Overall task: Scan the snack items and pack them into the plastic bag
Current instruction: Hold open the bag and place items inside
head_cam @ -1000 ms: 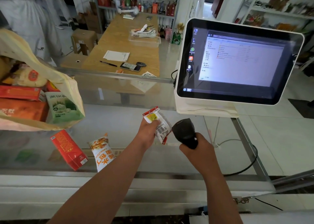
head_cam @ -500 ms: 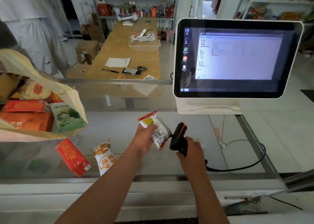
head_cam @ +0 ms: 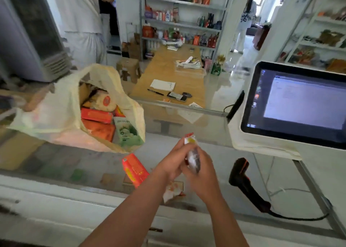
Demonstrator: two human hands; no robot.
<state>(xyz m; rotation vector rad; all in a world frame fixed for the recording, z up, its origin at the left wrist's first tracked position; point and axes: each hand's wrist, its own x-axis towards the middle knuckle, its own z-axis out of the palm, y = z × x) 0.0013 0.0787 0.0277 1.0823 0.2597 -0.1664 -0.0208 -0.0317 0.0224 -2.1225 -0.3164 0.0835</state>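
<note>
Glass counter (head_cam: 74,158) with a white frame fills the near view, and both forearms reach over its near edge towards the middle. The left hand (head_cam: 171,162) and right hand (head_cam: 205,175) meet there, fingers curled round one snack packet (head_cam: 192,155), which stands roughly upright between them above the glass; motion blur hides the finer grip. Under the hands a second packet (head_cam: 173,190) lies flat on the counter, and just to their left a red box (head_cam: 134,169) lies at a slant. To their right, nearer the counter's right edge, a black scanner (head_cam: 243,177) lies on the glass with its cable trailing off, apart from both hands. Farther back at the left end sits the plastic bag (head_cam: 61,111), its mouth open towards the hands, with orange boxes and a green carton (head_cam: 129,132) inside. At the far right corner stands a white monitor (head_cam: 299,104), lit. Beyond the counter are a wooden table (head_cam: 164,72) and stocked shelves (head_cam: 179,21).
</note>
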